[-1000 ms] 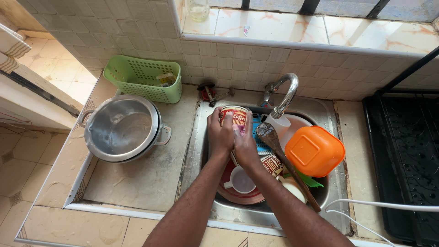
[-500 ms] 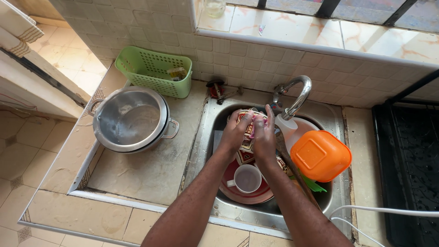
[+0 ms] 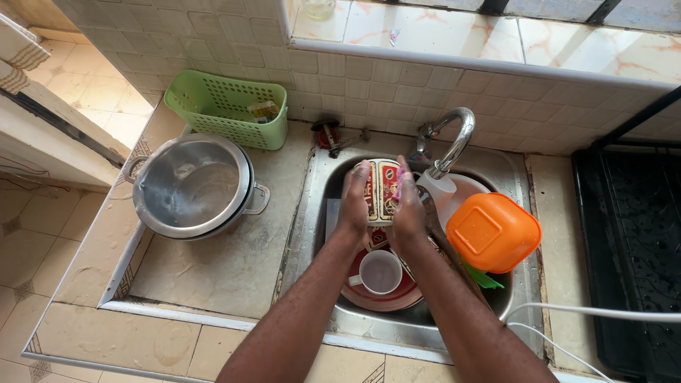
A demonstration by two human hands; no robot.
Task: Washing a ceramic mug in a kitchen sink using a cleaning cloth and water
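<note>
Over a steel sink [image 3: 323, 206], the left hand [image 3: 355, 202] and the right hand [image 3: 410, 209] grip a red-and-cream patterned mug [image 3: 381, 191] between them, fingers curled closed around its sides. A pink cloth or sponge [image 3: 399, 183] shows pressed under the right fingers against the mug; what exactly it is cannot be told. Just beyond the fingertips stands the curved metal tap [image 3: 454, 142]. Below the wrists, a white cup [image 3: 379, 272] sits on a red plate [image 3: 397, 298] in the basin. Just right of the right hand, an upturned orange plastic container [image 3: 492, 232] lies on other dishes, a white one [image 3: 443, 195] touching it. Well left of the left hand, a steel pot [image 3: 191, 186] rests on the counter, a green basket [image 3: 227, 108] behind it
</note>
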